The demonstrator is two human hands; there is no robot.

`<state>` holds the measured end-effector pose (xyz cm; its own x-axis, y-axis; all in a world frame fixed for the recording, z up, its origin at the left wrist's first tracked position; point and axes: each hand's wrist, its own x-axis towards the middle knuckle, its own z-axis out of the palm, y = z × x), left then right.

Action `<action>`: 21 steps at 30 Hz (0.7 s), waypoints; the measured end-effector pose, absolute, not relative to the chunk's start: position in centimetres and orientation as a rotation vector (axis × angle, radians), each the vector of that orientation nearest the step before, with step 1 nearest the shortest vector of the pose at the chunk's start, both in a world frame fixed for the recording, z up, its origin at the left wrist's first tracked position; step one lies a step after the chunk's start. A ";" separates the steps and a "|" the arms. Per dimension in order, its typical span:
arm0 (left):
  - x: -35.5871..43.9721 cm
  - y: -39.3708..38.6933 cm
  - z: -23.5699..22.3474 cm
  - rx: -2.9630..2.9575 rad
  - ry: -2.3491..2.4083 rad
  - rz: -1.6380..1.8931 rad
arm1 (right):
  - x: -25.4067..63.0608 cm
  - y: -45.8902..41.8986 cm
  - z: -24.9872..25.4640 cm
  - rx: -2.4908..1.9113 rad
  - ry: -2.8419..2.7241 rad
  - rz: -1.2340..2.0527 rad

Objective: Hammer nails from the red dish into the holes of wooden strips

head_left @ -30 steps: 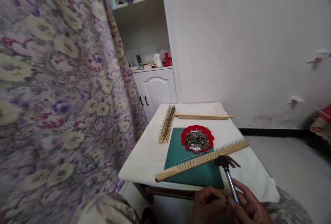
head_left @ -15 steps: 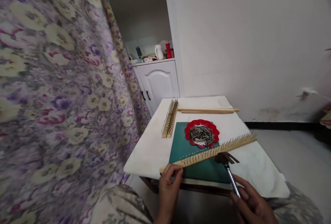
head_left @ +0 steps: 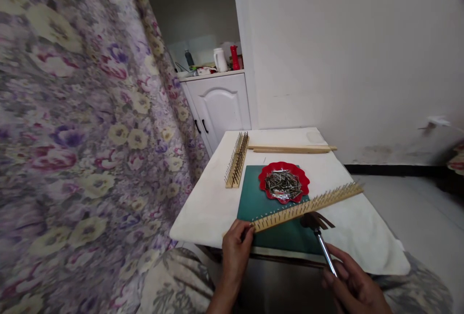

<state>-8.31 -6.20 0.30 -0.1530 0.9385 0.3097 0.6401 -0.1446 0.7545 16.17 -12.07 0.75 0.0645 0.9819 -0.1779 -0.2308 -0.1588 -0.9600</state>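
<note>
A wooden strip (head_left: pixel 290 215) studded with rows of upright nails lies slantwise over the green mat (head_left: pixel 250 188). My left hand (head_left: pixel 236 244) is at its left part, thumb and forefinger pinched together beside the last nails; whatever is between the fingertips is too small to make out. My right hand (head_left: pixel 353 280) grips the shiny metal handle of a claw hammer (head_left: pixel 324 248). The hammer's dark head is just below the strip's middle, over the mat. Behind the strip sits a red scalloped dish (head_left: pixel 264 171) heaped with loose nails (head_left: pixel 283 184).
Two nail-studded strips (head_left: pixel 237 161) lie side by side at the table's left. Plain wooden strips (head_left: pixel 292 149) lie along the back of the white-covered table (head_left: pixel 203 217). A floral curtain (head_left: pixel 108 159) hangs at left, with a white cabinet (head_left: pixel 221 101) behind.
My left hand has slid a little along the wooden strip, its fingertips now closer to the row of nails. The hammer stays almost where it was. The view has tipped slightly downward.
</note>
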 end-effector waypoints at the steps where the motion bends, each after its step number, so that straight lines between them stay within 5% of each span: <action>1: -8.3 -6.1 0.3 1.779 1.785 1.181 | 16.2 -12.0 0.7 -1.197 -0.899 1.363; 21: -8.1 -5.9 0.0 1.891 1.845 1.077 | 12.5 -10.6 3.5 -1.079 -1.086 1.504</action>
<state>-8.12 -5.89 -0.03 -0.0980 0.9471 0.3057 0.7319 -0.1395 0.6670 12.53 -10.61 3.46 -0.1538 0.9809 -0.1193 -0.1949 -0.1485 -0.9695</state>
